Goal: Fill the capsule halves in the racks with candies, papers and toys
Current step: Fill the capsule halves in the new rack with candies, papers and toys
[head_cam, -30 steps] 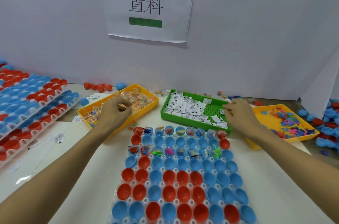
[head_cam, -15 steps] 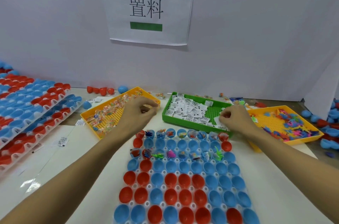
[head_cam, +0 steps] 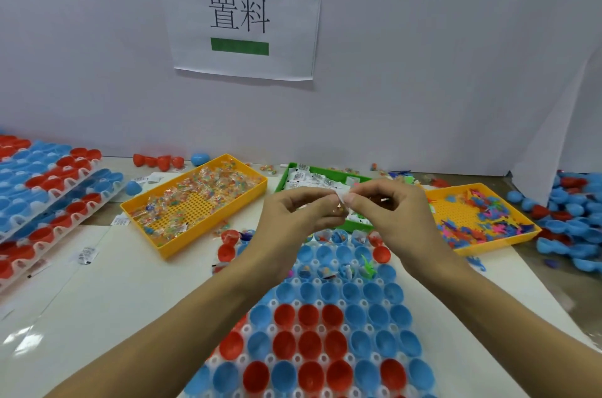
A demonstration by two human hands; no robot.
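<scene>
A clear rack of red and blue capsule halves lies in front of me; its two far rows hold candies, papers and toys. Both hands have met above the rack's far end. My left hand holds a wrapped candy in curled fingers. My right hand pinches a small white paper right against the left fingertips. Behind them lie the yellow candy tray, the green paper tray, partly hidden by my hands, and the yellow toy tray.
Stacked racks of capsule halves lie at the left. Loose blue and red halves pile up at the right. A few red halves lie by the wall, which carries a paper sign. Stray papers lie on the table.
Both hands left their trays and came together over the rack's far end, the left with a candy and the right with a paper. The camera tilted slightly.
</scene>
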